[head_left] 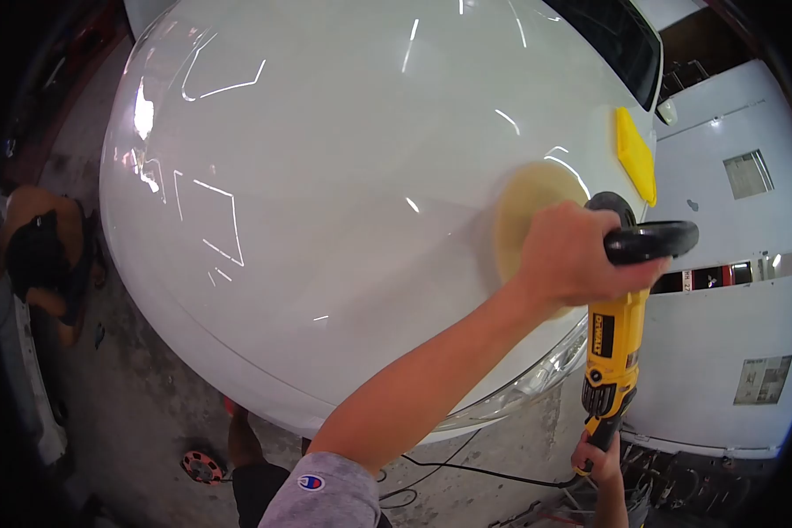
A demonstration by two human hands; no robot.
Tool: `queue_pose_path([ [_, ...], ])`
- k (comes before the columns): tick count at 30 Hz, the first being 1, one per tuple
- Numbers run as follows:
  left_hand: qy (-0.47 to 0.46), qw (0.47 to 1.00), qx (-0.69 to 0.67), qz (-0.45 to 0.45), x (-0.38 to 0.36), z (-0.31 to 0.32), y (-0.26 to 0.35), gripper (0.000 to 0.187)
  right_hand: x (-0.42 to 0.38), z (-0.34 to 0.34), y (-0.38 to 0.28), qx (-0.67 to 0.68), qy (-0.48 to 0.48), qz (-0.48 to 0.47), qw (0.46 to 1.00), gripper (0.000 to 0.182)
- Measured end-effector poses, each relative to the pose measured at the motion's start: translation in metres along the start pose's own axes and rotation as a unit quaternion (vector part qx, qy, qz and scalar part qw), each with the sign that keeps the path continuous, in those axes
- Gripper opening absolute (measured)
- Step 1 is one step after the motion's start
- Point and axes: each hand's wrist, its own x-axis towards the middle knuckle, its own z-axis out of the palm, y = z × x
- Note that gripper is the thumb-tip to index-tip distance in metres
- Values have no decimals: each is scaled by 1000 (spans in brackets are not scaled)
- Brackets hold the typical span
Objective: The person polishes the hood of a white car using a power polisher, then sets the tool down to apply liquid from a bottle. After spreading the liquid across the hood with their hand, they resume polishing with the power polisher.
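A yellow and black polisher (616, 339) stands over the white car hood (343, 176), its body running down toward the lower right. My left hand (581, 251) is wrapped round the black loop handle (656, 239) at its head. At the lower right, my right hand (596, 459) is closed round the rear grip; its fingers are partly hidden. The round beige pad (524, 202) lies against the hood, partly covered by my left hand. Beyond the polisher's head, a folded yellow cloth (634, 158) rests near the hood's edge.
A black cord (493, 473) runs from the polisher across the concrete floor. The clear headlight (528, 378) lies below my left forearm. Another person (44, 255) crouches at the left. A red and black round object (202, 467) sits on the floor. White panels (713, 352) stand at the right.
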Motion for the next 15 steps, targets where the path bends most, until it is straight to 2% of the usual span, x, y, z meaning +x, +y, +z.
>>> queue_pose_path([
  [2,33,998,-13,46,-4,-10,3,44,-4,8,-10,16,16,14,1000,10],
  [3,35,998,-13,42,-3,-12,5,44,-3,7,-12,13,14,17,1000,10],
  [5,59,995,-25,79,2,-16,8,42,-3,1,-14,-12,-23,16,1000,10],
  [9,43,997,-26,53,-4,-33,17,43,-16,15,-16,-44,-7,20,999,8],
  [10,59,995,-38,75,-2,-34,16,43,-16,13,-21,-60,-30,37,997,9],
  [13,52,995,-43,77,-1,-46,22,45,-22,24,-29,-17,-11,59,998,9],
  [15,52,994,-53,79,-3,-53,22,47,-23,23,-24,-37,-13,75,996,9],
])
